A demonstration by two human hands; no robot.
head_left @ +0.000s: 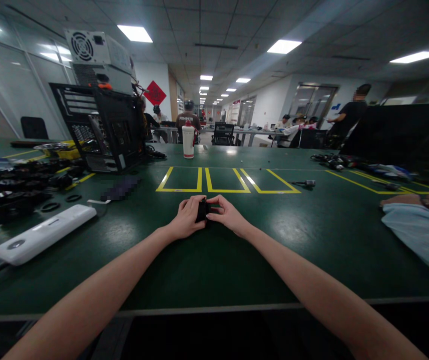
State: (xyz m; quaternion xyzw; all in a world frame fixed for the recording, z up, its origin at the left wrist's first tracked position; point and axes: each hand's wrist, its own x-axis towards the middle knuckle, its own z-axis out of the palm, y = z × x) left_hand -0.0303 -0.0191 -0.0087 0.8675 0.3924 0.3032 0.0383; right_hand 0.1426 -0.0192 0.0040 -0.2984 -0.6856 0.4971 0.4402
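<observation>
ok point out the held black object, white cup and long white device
Held black object (pixel 201 211), head view: exposed side
White cup (pixel 188 142), head view: mid-body
Long white device (pixel 49 234), head view: top face

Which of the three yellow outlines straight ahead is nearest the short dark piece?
The right outline: the piece lies just outside its right edge; the left outline and middle outline are farther.

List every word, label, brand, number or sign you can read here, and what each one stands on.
"PUMPKIN": on the brown shirt of a person in the background.
Red diamond sign on the wall: a dark mark, too blurred to read.
White cup: red print, too small to read.
Small black object in the hands: no readable text.
</observation>
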